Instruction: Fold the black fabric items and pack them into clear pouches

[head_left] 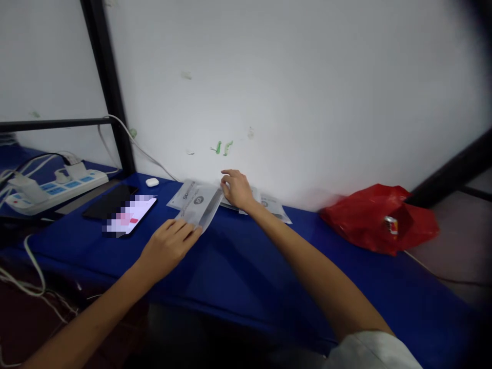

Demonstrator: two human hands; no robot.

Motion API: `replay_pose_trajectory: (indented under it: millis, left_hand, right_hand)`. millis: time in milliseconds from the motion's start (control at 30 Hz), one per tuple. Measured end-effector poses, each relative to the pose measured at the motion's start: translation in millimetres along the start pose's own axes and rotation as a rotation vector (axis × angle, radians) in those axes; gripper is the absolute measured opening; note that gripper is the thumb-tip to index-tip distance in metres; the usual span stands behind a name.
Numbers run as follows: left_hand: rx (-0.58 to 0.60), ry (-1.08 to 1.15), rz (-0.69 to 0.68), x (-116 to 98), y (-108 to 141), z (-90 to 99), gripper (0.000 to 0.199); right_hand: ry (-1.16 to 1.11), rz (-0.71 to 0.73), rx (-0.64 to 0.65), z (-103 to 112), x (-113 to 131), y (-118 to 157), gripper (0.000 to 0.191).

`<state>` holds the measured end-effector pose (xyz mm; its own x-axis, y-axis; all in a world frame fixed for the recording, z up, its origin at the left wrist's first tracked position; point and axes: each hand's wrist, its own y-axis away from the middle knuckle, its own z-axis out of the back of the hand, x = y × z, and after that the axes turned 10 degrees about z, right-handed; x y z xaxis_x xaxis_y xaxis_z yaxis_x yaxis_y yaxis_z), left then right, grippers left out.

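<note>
A translucent plastic bag with dark printing is tilted up between my two hands. My left hand grips its near end, fingers pressed together over the edge. At the bag's far right corner, my right hand pinches the edge with thumb and fingers. Behind it another printed bag lies against the wall on the blue table. More of these bags lie flat to the right, partly under my right forearm.
A lit phone, a dark flat object and a small white case lie on the left. Beyond them is a power strip with cables. A red plastic bag rests at the right by the black frame bar.
</note>
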<state>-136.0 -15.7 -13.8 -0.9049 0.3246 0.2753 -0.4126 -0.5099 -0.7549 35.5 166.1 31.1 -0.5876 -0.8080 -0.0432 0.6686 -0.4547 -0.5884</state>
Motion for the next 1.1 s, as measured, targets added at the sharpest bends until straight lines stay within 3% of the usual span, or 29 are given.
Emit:
replay_pose_trajectory:
  millis: [233,433,667,733,800,867,967,1033,1100]
  left_hand:
    - [0.200,-0.144,0.081,46.3,-19.6,-40.0,0.030]
    - [0.427,-0.127,0.064,52.3,-32.8,-76.0,0.025]
    - [0.617,0.019,0.141,46.7,-46.4,-89.5,0.023]
    - [0.607,0.133,0.205,49.4,-50.3,-90.5,0.021]
    - [0.516,0.187,0.349,53.6,-54.3,-94.4,0.032]
    - [0.431,0.140,0.586,58.7,-57.7,-102.5,0.047]
    - [0.507,0.100,0.904,66.2,-60.5,-119.7,0.060]
    - [0.563,0.125,0.973,70.1,-60.7,-130.3,0.063]
    - [0.556,0.137,0.939,72.2,-60.3,-138.0,0.061]
  right_hand:
    - [0.117,0.072,0.009,-56.8,-23.6,-56.5,0.020]
    - [0.253,0.053,0.062,-81.2,-36.0,-58.1,0.021]
    - [0.228,0.052,-0.020,-53.2,-42.6,-8.1,0.021]
    - [0.232,0.059,-0.025,-42.3,-45.3,12.7,0.021]
    - [0.227,0.062,-0.036,-33.2,-47.3,33.7,0.021]
    - [0.212,0.057,-0.051,-26.0,-48.0,53.4,0.021]
    - [0.191,0.039,-0.055,-17.1,-46.8,78.8,0.021]
    - [0.184,0.022,-0.045,-11.3,-45.7,92.5,0.021]
    - [0.174,0.017,-0.038,-5.6,-45.5,104.2,0.022]
